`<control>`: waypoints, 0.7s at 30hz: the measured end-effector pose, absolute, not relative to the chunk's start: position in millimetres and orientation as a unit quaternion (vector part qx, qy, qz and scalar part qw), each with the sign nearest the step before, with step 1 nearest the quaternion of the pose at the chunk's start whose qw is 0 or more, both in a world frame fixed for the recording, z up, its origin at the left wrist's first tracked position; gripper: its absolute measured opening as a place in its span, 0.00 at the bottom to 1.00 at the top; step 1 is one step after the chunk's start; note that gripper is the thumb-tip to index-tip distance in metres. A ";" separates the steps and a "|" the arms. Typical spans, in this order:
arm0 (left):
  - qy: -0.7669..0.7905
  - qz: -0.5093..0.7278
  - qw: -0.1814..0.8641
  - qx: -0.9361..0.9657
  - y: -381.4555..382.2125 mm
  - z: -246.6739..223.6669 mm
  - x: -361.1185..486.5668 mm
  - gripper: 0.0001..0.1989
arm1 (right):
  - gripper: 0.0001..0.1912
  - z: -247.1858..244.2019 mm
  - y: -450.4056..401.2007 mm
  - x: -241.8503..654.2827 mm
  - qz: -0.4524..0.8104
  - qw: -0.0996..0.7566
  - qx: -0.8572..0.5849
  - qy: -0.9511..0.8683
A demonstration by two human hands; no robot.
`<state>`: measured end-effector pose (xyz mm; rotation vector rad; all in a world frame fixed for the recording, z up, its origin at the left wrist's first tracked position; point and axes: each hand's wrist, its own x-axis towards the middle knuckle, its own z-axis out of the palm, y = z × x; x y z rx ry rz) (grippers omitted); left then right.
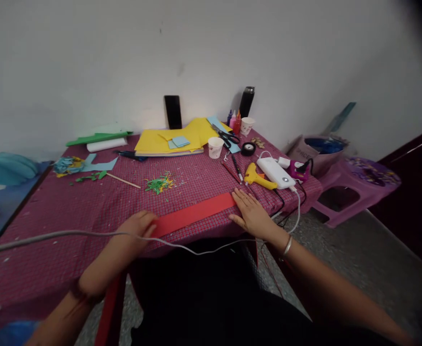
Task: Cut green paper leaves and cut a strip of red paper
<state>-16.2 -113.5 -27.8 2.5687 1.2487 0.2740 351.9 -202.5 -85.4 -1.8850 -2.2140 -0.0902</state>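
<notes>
A long strip of red paper (196, 212) lies across the front of the table, slanting up toward the right. My left hand (136, 231) has its fingers curled on the strip's left end, the thumb close to the paper's edge. At the right end, my right hand (253, 214) rests with outstretched fingers, the fingertips touching the paper and the thumb apart. Beyond the strip are a heap of green and yellow paper shreds (159, 183) and a thin wooden stick (123, 180). A yellow glue gun (257, 178) lies just past my right hand.
A pale cable (211, 252) hangs across the view, in front of my left wrist. Yellow sheets (156, 142), black-handled scissors (226, 136), a paper cup (216, 147), black tape (248, 149) and a white power bank (275, 173) occupy the table. A pink stool (344, 192) stands right.
</notes>
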 end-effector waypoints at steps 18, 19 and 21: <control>0.434 -0.006 0.202 0.878 -108.7 -18.0 19.2 0.07 | 0.41 -92.1 -203.8 349.9 -0.002 0.210 -0.652 -0.728; 0.434 0.007 0.214 0.875 -110.3 -17.1 18.3 0.07 | 0.40 -90.4 -205.2 349.2 0.012 0.238 -0.652 -0.719; 0.437 0.049 0.232 0.868 -111.9 -12.3 15.8 0.09 | 0.39 -83.4 -207.2 345.2 0.050 0.315 -0.647 -0.693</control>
